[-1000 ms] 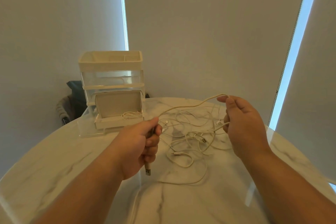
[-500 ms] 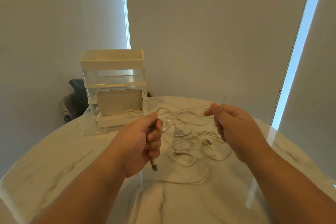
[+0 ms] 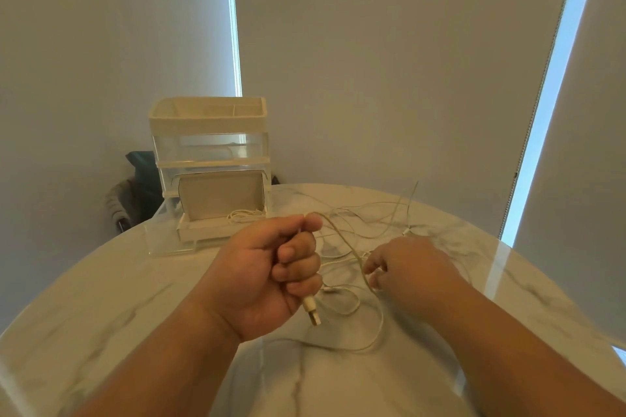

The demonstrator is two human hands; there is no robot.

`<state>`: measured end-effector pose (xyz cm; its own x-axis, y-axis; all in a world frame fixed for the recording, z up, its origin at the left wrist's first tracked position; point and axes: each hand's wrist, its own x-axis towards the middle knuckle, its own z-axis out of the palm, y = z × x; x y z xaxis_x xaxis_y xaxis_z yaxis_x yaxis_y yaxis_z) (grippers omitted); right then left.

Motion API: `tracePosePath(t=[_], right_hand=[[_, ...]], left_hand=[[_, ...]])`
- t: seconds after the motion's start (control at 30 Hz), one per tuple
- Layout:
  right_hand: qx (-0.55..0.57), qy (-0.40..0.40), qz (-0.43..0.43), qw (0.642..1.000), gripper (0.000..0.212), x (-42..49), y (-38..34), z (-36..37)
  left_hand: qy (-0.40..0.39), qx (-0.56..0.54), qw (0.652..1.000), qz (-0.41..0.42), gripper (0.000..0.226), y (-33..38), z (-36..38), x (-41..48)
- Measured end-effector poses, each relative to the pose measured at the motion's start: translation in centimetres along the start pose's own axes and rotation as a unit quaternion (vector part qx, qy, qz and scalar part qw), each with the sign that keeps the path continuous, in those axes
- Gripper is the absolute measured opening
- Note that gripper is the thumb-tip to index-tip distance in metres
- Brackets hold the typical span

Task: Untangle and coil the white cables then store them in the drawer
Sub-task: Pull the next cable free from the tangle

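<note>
A tangle of white cables (image 3: 352, 284) lies on the round marble table (image 3: 101, 308). My left hand (image 3: 271, 274) grips one cable in a fist; its USB plug (image 3: 311, 311) sticks out below the fingers. My right hand (image 3: 406, 271) is low over the tangle, its fingertips pinching a strand of that same cable, which arcs from my left fist. The drawer organizer (image 3: 210, 152) stands at the back left with its bottom drawer (image 3: 220, 227) pulled out. One coiled white cable (image 3: 244, 215) lies in that drawer.
A clear loose drawer shell (image 3: 169, 237) sits on the table to the left of the open drawer. A chair with dark cloth (image 3: 135, 186) stands behind the table's left edge. Blinds close off the background.
My right hand has dropped from chest height down to the tangle and moved left toward my left hand. The lifted cable now hangs slacker. My left hand keeps its grip.
</note>
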<state>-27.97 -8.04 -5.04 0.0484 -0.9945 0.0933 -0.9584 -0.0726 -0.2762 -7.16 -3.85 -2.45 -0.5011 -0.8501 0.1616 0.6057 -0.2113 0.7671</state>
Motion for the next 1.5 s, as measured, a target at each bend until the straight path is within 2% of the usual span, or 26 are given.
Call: tracePosePath(t=[0.07,0.13,0.17,0.23,0.33,0.4,0.43,0.47,0.53,0.6,0.7,0.8,0.9,1.07,1.27,1.37,1.43,1.5], right_hand=[[-0.114,0.020,-0.035,0.993,0.029,-0.7,-1.0,-0.2],[-0.132,0.063,-0.103,0.984,0.034,-1.5,-1.8,-0.4],[-0.091,0.065,-0.154,0.982,0.032,-1.7,-1.9,-0.4],[0.099,-0.008,-0.224,0.970,0.032,-2.3,-2.1,-0.5],[0.313,-0.092,-0.249,0.912,0.050,-2.3,-1.1,-0.3],[0.401,-0.117,-0.260,0.870,0.043,-2.3,-0.7,-0.7],[0.422,-0.110,-0.251,0.864,0.036,-2.2,-0.6,-0.9],[0.416,-0.086,-0.237,0.874,0.031,-2.1,-0.5,-1.0],[0.337,-0.013,-0.199,0.920,0.034,-1.7,-0.7,-0.7],[0.271,0.057,-0.155,0.948,0.035,-1.3,-1.0,-0.4],[0.247,0.132,-0.094,0.956,0.026,-1.0,-0.6,-0.9],[0.221,0.159,-0.086,0.958,0.019,-0.9,0.1,-1.5],[0.209,0.133,-0.113,0.962,0.014,-1.3,-0.3,-1.6],[0.313,0.009,-0.163,0.936,0.021,-1.9,-1.9,-0.4],[0.223,-0.048,-0.217,0.949,0.027,-2.3,-2.7,0.4],[0.194,-0.087,-0.240,0.947,0.016,-2.7,-3.0,0.2],[0.173,-0.112,-0.241,0.948,0.032,-3.1,-3.1,-0.2],[0.173,-0.136,-0.228,0.949,0.031,-3.3,-3.1,-0.5]], left_hand=[[0.030,0.020,0.999,0.003,0.028,-0.5,0.4,0.1],[0.042,0.046,0.998,0.004,0.036,-0.9,0.8,0.2],[0.046,0.053,0.998,0.005,0.036,-1.1,0.9,0.2],[0.057,0.051,0.997,0.012,0.032,-1.2,1.1,0.3],[0.073,0.025,0.996,0.034,0.017,-1.1,1.1,0.4],[0.084,0.010,0.995,0.046,0.013,-0.8,0.9,0.5],[0.089,0.005,0.995,0.050,0.012,-0.7,0.8,0.5],[0.093,0.000,0.994,0.051,0.012,-0.6,0.6,0.5],[0.092,-0.003,0.995,0.043,0.012,-0.4,0.5,0.5],[0.082,0.012,0.996,0.024,0.012,-0.4,0.5,0.4],[0.060,0.070,0.996,-0.013,0.012,-0.5,0.6,0.1],[0.048,0.110,0.992,-0.031,0.015,-1.0,0.8,0.0],[0.028,0.095,0.995,-0.020,0.013,-1.2,1.0,-0.1],[0.013,0.019,1.000,0.002,0.014,-0.4,0.8,0.1],[0.072,-0.007,0.996,0.043,0.012,-0.5,1.1,0.2],[0.088,-0.009,0.994,0.064,0.016,-0.9,1.2,0.4],[0.106,-0.013,0.991,0.077,0.022,-1.0,1.2,0.6],[0.123,-0.019,0.988,0.090,0.023,-1.0,1.1,0.7]])
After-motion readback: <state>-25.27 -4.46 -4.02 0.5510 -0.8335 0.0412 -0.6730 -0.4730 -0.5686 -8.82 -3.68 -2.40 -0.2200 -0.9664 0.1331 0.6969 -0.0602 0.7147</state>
